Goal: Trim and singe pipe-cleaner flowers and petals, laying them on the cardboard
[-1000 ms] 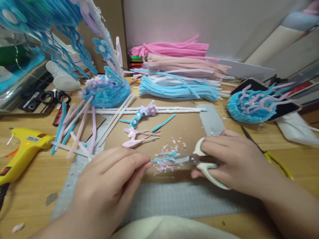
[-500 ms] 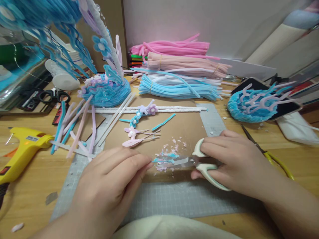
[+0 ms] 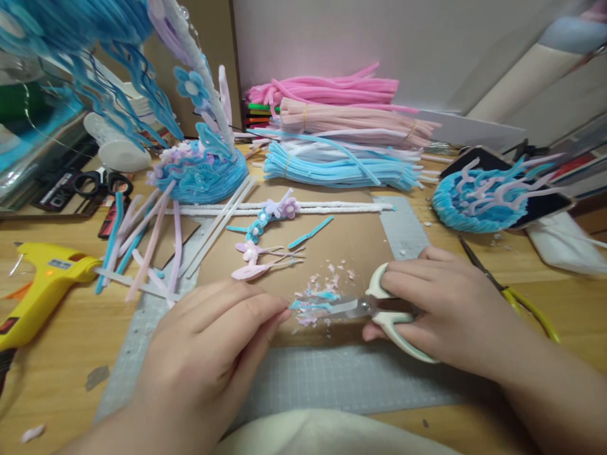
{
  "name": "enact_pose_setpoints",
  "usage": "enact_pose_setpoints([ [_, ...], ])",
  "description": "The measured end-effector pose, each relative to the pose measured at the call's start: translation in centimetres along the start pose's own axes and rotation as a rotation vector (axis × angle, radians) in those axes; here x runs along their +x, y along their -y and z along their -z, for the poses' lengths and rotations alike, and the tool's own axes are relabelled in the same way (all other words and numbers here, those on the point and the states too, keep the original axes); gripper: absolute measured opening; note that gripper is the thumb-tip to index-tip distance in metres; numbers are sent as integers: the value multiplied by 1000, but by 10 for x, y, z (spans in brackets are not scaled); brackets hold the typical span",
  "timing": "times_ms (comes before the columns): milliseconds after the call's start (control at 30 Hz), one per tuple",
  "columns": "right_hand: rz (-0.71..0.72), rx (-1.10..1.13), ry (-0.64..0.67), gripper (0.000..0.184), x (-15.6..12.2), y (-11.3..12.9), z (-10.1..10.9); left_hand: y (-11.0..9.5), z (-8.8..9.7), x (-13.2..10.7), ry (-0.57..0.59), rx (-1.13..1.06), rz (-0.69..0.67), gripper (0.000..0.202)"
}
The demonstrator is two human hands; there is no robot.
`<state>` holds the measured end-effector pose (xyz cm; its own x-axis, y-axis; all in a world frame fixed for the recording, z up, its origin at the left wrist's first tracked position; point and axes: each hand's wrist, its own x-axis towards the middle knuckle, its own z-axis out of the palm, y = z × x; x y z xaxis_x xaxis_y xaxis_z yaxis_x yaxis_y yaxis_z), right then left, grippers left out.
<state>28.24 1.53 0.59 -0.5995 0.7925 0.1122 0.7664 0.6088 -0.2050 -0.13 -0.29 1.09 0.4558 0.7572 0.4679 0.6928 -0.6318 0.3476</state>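
fuzzy blue strip (image 3: 312,306) pinched in left grip (image 3: 213,344), white-handled scissors (image 3: 365,306) in right grip (image 3: 439,309)

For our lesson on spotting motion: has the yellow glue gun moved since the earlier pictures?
No. The glue gun shows no visible shift any way against the grey cutting mat.

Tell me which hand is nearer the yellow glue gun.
Left. The left hand is to the right of the yellow glue gun, clear of it; the right hand, holding scissors, is farther off on the same side.
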Motion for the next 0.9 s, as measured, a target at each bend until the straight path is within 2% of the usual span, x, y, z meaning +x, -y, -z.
enact_pose_setpoints([
  [700,-44,142,33,37,-2,1,0,1,1,-1,2,-29,13,11],
  [900,-81,30,-6,43,-3,-14,5,6,-3,0,-1,-51,42,11],
])
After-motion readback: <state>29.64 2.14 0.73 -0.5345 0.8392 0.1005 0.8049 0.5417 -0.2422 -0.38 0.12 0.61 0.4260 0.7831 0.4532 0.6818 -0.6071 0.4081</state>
